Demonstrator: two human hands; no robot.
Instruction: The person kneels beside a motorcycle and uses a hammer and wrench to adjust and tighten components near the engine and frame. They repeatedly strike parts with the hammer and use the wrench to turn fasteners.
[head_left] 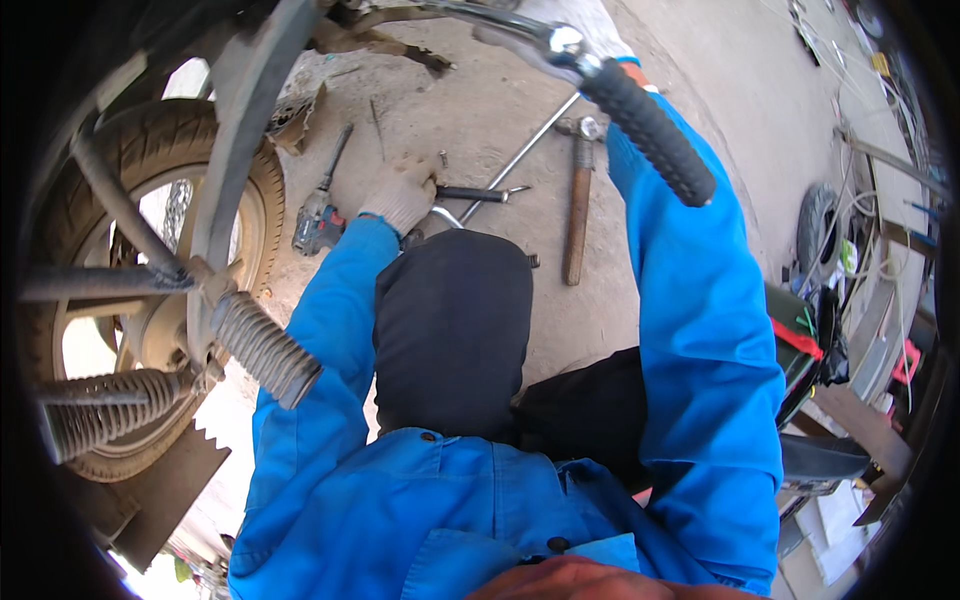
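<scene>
My left hand (398, 195), in a pale knit glove, is down at the concrete floor. Its fingers look closed on the near end of a black-handled tool (472, 194), whose kind I cannot make out. That tool crosses a long silver rod (525, 150). My right hand (597, 30), also gloved, reaches to the top edge, partly behind a chrome lever with a black ribbed grip (650, 130); its fingers are hidden. Left of my left hand lies a dark power tool (318, 228) with a long shaft. A wooden-handled hammer (580, 205) rests between my arms.
A tyred wheel (150, 160), grey frame bars and ribbed rubber pegs (265, 345) crowd my left side. My dark-clothed knee (455, 330) stands in the middle. Far right are a loose tyre (817, 230), pale hoses and metal scraps.
</scene>
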